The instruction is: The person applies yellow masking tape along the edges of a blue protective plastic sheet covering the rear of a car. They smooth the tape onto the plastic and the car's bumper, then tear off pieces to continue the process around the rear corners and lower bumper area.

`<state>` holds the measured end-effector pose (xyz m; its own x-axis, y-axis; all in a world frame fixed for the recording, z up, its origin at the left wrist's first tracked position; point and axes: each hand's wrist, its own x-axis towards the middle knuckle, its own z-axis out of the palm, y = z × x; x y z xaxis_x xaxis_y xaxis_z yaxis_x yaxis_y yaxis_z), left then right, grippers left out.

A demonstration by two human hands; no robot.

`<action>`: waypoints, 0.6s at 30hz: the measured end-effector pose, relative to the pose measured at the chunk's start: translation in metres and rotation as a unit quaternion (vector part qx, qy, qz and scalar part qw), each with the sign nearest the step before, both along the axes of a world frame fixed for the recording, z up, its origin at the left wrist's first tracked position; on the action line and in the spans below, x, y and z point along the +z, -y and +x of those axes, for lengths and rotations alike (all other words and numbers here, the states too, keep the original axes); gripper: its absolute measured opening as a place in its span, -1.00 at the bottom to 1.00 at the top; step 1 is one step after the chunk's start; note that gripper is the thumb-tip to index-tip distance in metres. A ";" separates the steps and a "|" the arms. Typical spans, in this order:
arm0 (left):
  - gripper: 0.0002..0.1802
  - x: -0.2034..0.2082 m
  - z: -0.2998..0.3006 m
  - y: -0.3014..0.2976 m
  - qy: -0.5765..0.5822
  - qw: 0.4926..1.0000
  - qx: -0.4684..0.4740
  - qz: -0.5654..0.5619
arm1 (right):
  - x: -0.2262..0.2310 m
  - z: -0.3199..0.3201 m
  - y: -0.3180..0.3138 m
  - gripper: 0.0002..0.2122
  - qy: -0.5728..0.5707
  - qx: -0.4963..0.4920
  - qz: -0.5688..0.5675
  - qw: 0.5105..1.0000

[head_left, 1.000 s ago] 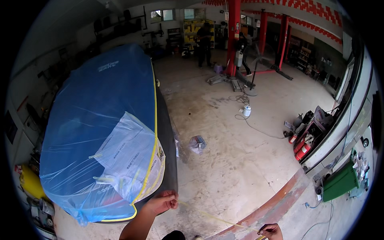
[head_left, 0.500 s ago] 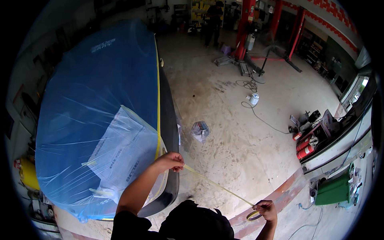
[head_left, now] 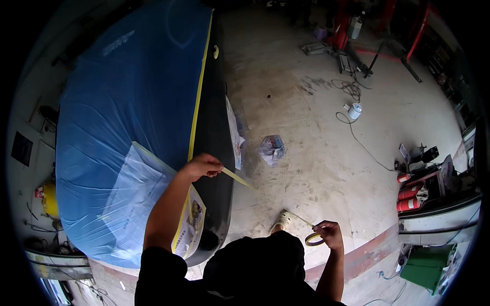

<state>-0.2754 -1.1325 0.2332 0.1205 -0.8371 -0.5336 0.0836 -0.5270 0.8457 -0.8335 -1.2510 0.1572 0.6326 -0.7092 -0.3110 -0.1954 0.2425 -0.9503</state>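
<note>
My left hand (head_left: 204, 167) pinches the end of a strip of yellow masking tape (head_left: 235, 176) beside the covered car body. In my right hand (head_left: 329, 234), out over the floor, is a roll of yellow masking tape (head_left: 315, 241) with a thin length leading from it toward the left. Between the hands the strip fades from sight, so I cannot tell whether it is one piece. Blue plastic film (head_left: 138, 86) covers the car, edged by a yellow tape line (head_left: 200, 86). A white paper sheet (head_left: 138, 194) lies on the film, and the black side panel (head_left: 217, 122) is bare.
A newspaper-wrapped bundle (head_left: 271, 150) lies on the floor beside the car. Farther right are a white bucket (head_left: 355, 110) with a cable, red fire extinguishers (head_left: 408, 204) and a green bin (head_left: 426, 268). A floor jack (head_left: 316, 48) stands near the red lift posts.
My view has shifted, looking lower along the car. The tape ran visibly from hand to hand before; now its middle is lost to sight. Both hands still hold tape.
</note>
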 end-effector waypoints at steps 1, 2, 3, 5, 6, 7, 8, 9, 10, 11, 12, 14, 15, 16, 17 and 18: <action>-0.85 0.002 0.001 0.008 0.014 0.999 0.028 0.028 | -0.006 0.008 0.018 -0.98 0.011 -0.001 -0.036 0.999; -0.85 0.002 -0.001 0.015 0.028 0.997 0.055 0.055 | -0.010 0.014 0.034 -0.98 0.011 0.000 -0.049 0.999; -0.85 0.001 -0.001 0.023 0.040 0.993 0.081 0.082 | -0.012 0.023 0.049 -0.98 0.006 0.017 -0.068 0.998; -0.86 -0.003 0.008 0.037 0.138 0.982 0.083 0.098 | -0.016 0.039 0.079 -0.97 -0.054 0.070 -0.107 0.990; -0.87 -0.007 0.016 0.042 0.187 0.973 0.084 0.104 | -0.019 0.053 0.091 -0.97 -0.048 0.087 -0.120 0.988; -0.89 -0.016 0.028 0.045 0.247 0.958 0.079 0.125 | -0.027 0.069 0.098 -0.96 -0.042 0.106 -0.126 0.985; -0.89 -0.023 0.035 0.053 0.342 0.929 0.042 0.134 | -0.036 0.080 0.105 -0.96 -0.040 0.122 -0.135 0.983; -0.89 -0.029 0.044 0.060 0.432 0.891 0.002 0.140 | -0.052 0.092 0.108 -0.97 -0.032 0.133 -0.133 0.982; -0.89 -0.033 0.050 0.064 0.516 0.843 -0.040 0.145 | -0.058 0.109 0.108 -0.96 -0.024 0.151 -0.130 0.980; -0.96 -0.033 0.055 0.070 0.561 0.811 -0.064 0.152 | -0.059 0.125 0.107 -0.93 -0.042 0.173 -0.122 0.976; -0.96 -0.037 0.063 0.074 0.591 0.784 -0.071 0.179 | -0.061 0.140 0.105 -0.89 -0.059 0.194 -0.114 0.973; -0.97 -0.045 0.076 0.074 0.641 0.726 -0.092 0.231 | -0.065 0.165 0.092 -0.81 -0.052 0.205 -0.161 0.964; -0.98 -0.048 0.080 0.071 0.658 0.703 -0.093 0.253 | -0.066 0.175 0.090 -0.78 -0.028 0.220 -0.170 0.960; -0.98 -0.052 0.075 0.078 0.671 0.685 -0.094 0.267 | -0.073 0.178 0.084 -0.80 -0.070 0.232 -0.170 0.955; -0.98 -0.050 0.068 0.082 0.683 0.666 -0.092 0.284 | -0.076 0.180 0.080 -0.80 -0.061 0.223 -0.169 0.958; -0.96 -0.046 0.064 0.085 0.686 0.658 -0.107 0.292 | -0.078 0.183 0.074 -0.80 -0.051 0.214 -0.168 0.961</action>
<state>-0.2115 -1.2174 0.1869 0.7369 -0.6132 -0.2844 -0.6760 -0.6715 -0.3036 -0.6507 -1.3248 0.0793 0.8667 -0.4630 -0.1858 -0.3057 -0.1984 -0.9312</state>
